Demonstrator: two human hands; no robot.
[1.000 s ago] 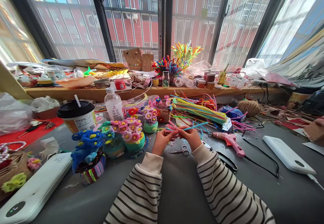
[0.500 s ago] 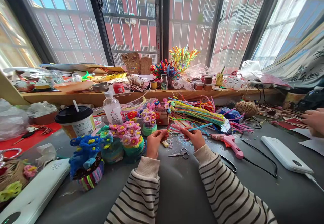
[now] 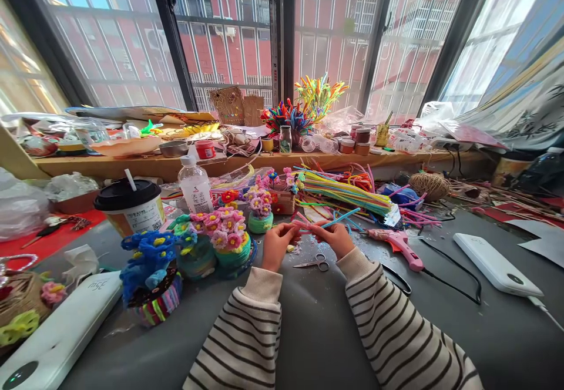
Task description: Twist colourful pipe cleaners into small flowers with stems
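Both hands are close together above the grey table, pinching pipe cleaners between them. My left hand (image 3: 278, 245) is closed on the end of a pink pipe cleaner (image 3: 304, 219). My right hand (image 3: 335, 238) grips the pipe cleaners too, with a light blue pipe cleaner (image 3: 343, 216) sticking out past its fingers to the right. The exact twist between the fingertips is too small to make out. Small scissors (image 3: 314, 262) lie on the table just below the hands. To the left stand pots of fuzzy flowers, one pink (image 3: 227, 231) and one blue (image 3: 150, 261).
A pink glue gun (image 3: 399, 248) with a black cord lies to the right, near a white power bank (image 3: 497, 264). Behind the hands lies a bundle of coloured pipe cleaners (image 3: 352, 190). A lidded cup (image 3: 132, 205) and a plastic bottle (image 3: 195, 187) stand at the left.
My left hand has moved slightly right, bringing the fingertips closer together. The blue pipe cleaner now tilts upward more. Another person's hand at the right edge has gone from view.
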